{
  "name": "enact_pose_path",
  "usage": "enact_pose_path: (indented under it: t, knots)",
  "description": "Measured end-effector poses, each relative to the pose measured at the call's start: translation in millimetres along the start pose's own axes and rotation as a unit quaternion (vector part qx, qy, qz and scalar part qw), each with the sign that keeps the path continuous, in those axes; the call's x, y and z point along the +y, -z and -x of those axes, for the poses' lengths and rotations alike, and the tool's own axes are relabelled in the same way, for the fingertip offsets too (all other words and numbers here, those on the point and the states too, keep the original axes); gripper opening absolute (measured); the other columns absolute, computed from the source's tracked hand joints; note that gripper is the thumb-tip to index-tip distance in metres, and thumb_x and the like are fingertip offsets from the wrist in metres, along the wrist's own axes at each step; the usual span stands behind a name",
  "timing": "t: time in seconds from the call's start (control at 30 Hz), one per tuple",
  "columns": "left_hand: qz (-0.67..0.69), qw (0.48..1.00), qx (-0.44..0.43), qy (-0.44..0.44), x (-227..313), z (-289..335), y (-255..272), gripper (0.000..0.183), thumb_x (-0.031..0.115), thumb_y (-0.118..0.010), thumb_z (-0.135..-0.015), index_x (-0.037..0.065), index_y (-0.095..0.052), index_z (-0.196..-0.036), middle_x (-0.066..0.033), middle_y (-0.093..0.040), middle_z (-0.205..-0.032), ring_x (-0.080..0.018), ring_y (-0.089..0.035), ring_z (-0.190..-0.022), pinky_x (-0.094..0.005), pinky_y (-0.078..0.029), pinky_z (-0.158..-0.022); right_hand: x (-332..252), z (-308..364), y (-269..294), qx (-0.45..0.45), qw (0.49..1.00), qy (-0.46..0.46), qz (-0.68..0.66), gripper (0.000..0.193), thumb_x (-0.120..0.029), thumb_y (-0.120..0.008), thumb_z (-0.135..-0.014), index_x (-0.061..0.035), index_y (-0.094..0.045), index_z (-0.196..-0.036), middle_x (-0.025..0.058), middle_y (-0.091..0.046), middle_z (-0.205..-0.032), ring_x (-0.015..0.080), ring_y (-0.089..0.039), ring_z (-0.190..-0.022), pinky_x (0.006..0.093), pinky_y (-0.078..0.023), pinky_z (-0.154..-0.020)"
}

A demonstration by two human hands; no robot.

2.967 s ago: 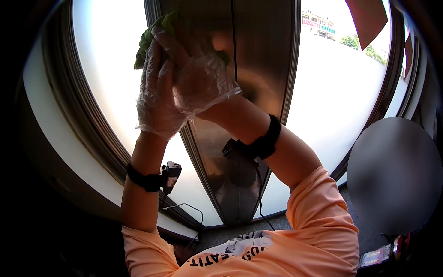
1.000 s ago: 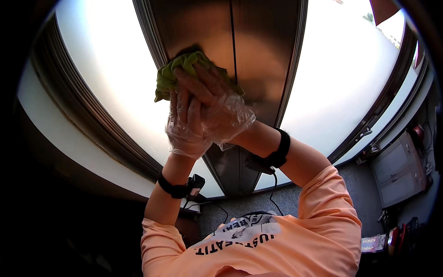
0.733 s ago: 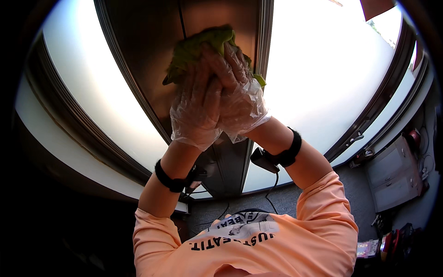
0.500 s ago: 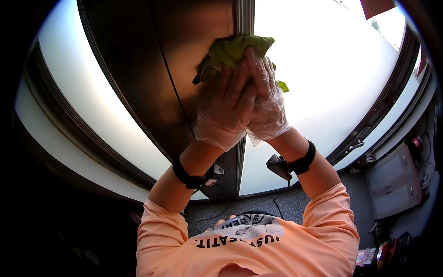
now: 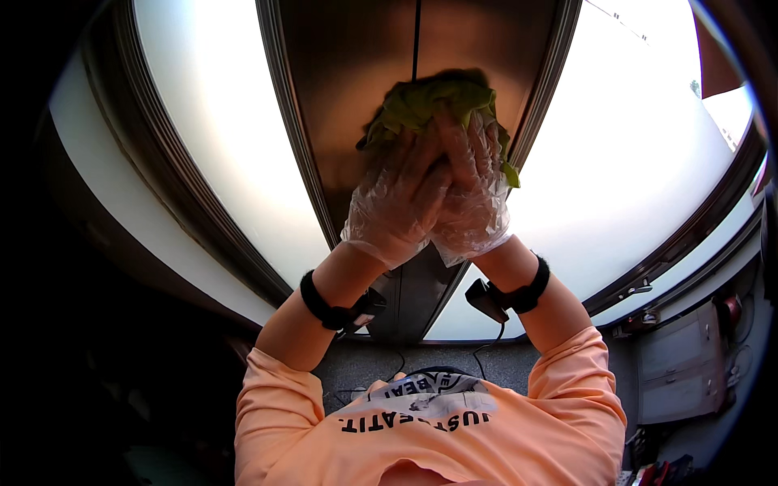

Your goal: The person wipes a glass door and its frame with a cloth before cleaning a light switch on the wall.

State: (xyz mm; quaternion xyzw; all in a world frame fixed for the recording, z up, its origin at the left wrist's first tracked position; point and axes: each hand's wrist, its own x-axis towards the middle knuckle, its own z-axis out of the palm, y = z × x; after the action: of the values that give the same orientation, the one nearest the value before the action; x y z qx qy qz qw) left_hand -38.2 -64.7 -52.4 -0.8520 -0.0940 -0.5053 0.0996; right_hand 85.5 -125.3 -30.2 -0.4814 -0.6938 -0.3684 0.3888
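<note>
A crumpled green cloth (image 5: 429, 101) is pressed flat against a brown metal window post (image 5: 365, 97) between two bright glass panes. My left hand (image 5: 393, 206) and my right hand (image 5: 470, 198) both wear thin clear plastic gloves and lie side by side on the cloth, fingers stretched upward over it, the right partly over the left. Black bands with small devices circle both wrists. The cloth's lower part is hidden under my hands.
A bright window pane (image 5: 219, 138) lies left of the post and another pane (image 5: 616, 162) right of it, each in a dark frame. A grey cabinet with drawers (image 5: 685, 373) stands low at the right. Cables lie on the grey floor below.
Both hands and the cloth have slid along the brown post. Over the last half second the cloth has shifted from the post's right edge back toward its middle seam.
</note>
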Motion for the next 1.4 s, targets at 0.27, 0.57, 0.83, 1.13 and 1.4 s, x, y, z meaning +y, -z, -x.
enact_pose_path:
  t: [0.27, 0.57, 0.83, 1.13, 1.4]
  knots:
    - [-0.026, 0.999, 0.029, -0.028, -20, -1, -5, 0.061, 0.011, -0.074, -0.073, 0.000, -0.046, -0.127, -0.0290, -0.041, -0.141, -0.0482, -0.045, -0.127, -0.0508, -0.048, -0.099, 5, -15, -18, 0.047, 0.998, 0.037, 0.002, 0.052, -0.019, -0.059, -0.080, -0.0020, -0.054, -0.129, 0.0089, -0.046, -0.144, 0.0302, -0.040, -0.135, 0.0465, -0.029, -0.112]
    - [0.008, 0.996, -0.069, 0.054, -22, 22, -17, 0.085, 0.026, -0.078, -0.071, -0.003, -0.036, -0.138, -0.0339, -0.023, -0.150, -0.0489, -0.031, -0.137, -0.0473, -0.045, -0.101, 4, -1, -25, -0.065, 0.997, -0.016, -0.039, 0.065, -0.021, -0.057, -0.082, -0.0100, -0.042, -0.144, 0.0046, -0.042, -0.149, 0.0246, -0.038, -0.138, 0.0439, -0.020, -0.118]
    - [-0.020, 0.995, -0.094, 0.010, -7, 18, -15, 0.097, 0.020, -0.076, -0.071, -0.004, -0.015, -0.143, -0.0380, -0.014, -0.147, -0.0584, -0.017, -0.137, -0.0641, -0.025, -0.110, 14, 16, -41, -0.049, 0.997, 0.018, -0.061, 0.057, -0.032, -0.060, -0.083, -0.0168, -0.050, -0.137, 0.0021, -0.042, -0.148, 0.0257, -0.039, -0.136, 0.0421, -0.027, -0.115]
    - [0.037, 0.995, -0.075, 0.047, -3, 29, -26, 0.088, 0.012, -0.075, -0.069, 0.007, -0.025, -0.142, -0.0288, -0.019, -0.151, -0.0533, -0.025, -0.136, -0.0626, -0.025, -0.110, 9, 13, -22, 0.012, 0.995, 0.014, -0.102, 0.022, -0.014, -0.064, -0.069, -0.0025, -0.062, -0.088, 0.0140, -0.044, -0.143, 0.0403, -0.041, -0.133, 0.0560, -0.039, -0.105]
    - [0.001, 0.998, -0.049, 0.028, -2, 24, -20, 0.075, 0.013, -0.074, -0.071, 0.006, -0.039, -0.137, -0.0231, -0.024, -0.151, -0.0521, -0.029, -0.134, -0.0608, -0.031, -0.108, 4, 19, -24, 0.023, 0.995, 0.005, -0.097, 0.039, -0.005, -0.061, -0.080, 0.0094, -0.058, -0.116, 0.0194, -0.040, -0.142, 0.0461, -0.044, -0.128, 0.0519, -0.043, -0.103]
